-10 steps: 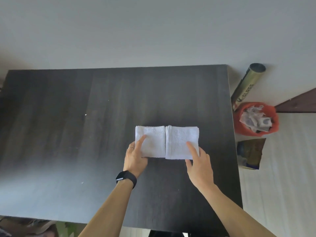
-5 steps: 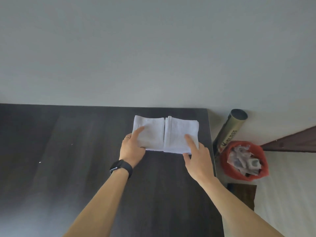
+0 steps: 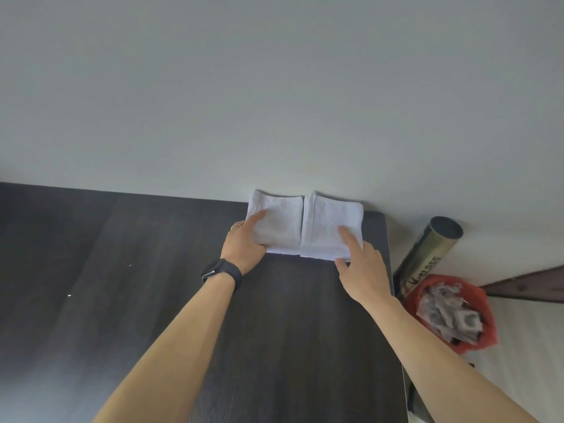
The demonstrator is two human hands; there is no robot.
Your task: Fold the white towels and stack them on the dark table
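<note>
My left hand [image 3: 244, 250] pinching the folded white towel [image 3: 305, 225] at its 9 o'clock half, my right hand [image 3: 363, 271] pinching its 3 o'clock half, towel at 1 o'clock on the dark table [image 3: 146, 300]

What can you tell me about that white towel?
The white towel looks like soft terry, folded into two thick squares side by side with a seam between. It is at the dark table's far right corner, by the wall. The left hand and right hand each pinch its near edge, forefinger on top.
</note>
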